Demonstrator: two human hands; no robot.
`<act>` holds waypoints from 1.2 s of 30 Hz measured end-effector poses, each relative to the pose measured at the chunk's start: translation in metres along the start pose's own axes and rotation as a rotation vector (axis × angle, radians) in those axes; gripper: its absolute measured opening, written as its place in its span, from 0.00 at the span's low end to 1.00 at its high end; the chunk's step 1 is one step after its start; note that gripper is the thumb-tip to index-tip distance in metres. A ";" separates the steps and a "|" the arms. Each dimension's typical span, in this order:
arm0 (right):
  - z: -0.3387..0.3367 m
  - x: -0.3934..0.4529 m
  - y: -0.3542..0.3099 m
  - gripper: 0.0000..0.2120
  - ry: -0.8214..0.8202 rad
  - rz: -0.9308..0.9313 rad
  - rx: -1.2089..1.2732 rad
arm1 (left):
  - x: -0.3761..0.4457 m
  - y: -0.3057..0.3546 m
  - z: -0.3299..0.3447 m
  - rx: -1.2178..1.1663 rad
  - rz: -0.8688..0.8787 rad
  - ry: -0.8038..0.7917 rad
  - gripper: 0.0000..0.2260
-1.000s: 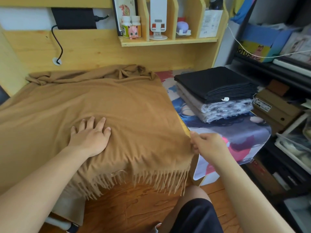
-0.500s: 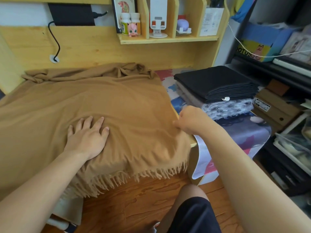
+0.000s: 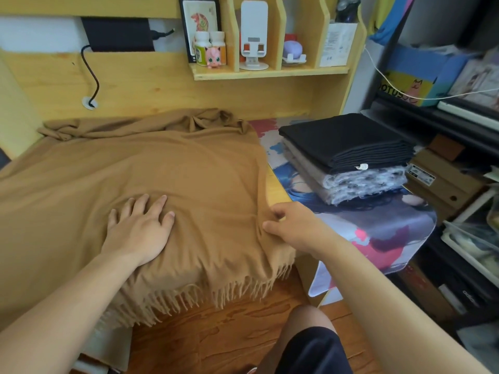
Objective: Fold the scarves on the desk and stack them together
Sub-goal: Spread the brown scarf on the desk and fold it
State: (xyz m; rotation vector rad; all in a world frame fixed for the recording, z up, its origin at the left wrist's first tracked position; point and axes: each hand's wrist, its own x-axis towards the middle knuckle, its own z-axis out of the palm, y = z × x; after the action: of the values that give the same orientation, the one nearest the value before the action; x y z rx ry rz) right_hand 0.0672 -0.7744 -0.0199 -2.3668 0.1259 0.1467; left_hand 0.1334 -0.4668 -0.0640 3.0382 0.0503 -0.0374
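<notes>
Stack of folded black, beige and grey scarves (image 3: pixel 348 157) done; fringed tan wool scarf (image 3: pixel 167 179) unfolded. Left hand (image 3: pixel 140 228) flat, open; right hand (image 3: pixel 294 225) pinching its edge.

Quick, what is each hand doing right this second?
Left hand: open, palm pressed flat on the tan scarf, gripping nothing.
Right hand: fingers closed, pinching the tan scarf's right edge near the fringe.
</notes>
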 end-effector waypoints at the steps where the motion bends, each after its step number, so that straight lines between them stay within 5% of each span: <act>1: -0.001 -0.001 0.000 0.14 -0.032 -0.016 0.022 | 0.001 0.000 0.000 -0.001 -0.001 0.001 0.28; 3: 0.002 -0.002 0.000 0.10 -0.087 -0.044 0.014 | 0.001 0.000 0.000 0.000 -0.002 0.001 0.28; 5: 0.006 0.000 -0.004 0.23 -0.087 -0.037 0.004 | 0.001 0.000 0.001 0.000 -0.001 0.002 0.28; 11: -0.006 0.052 -0.004 0.24 0.018 0.359 0.560 | 0.002 -0.001 0.003 -0.008 -0.008 0.006 0.28; 18: -0.020 0.082 -0.004 0.12 -0.080 0.430 0.557 | 0.000 0.000 0.000 -0.027 -0.002 0.004 0.28; 25: -0.043 0.078 0.018 0.10 0.087 0.430 0.596 | -0.001 -0.001 0.001 -0.048 0.039 0.038 0.27; 32: -0.032 0.095 0.007 0.14 0.095 0.451 0.662 | -0.011 -0.001 0.003 -0.046 0.115 0.333 0.22; 36: -0.030 0.100 0.010 0.11 0.041 0.489 0.678 | -0.012 -0.002 0.002 -0.053 0.085 0.338 0.20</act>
State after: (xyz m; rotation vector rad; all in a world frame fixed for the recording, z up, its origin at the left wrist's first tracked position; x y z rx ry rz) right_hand 0.1670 -0.8067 -0.0196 -1.6268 0.6659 0.2436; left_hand 0.1211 -0.4658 -0.0654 2.9533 -0.0503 0.4750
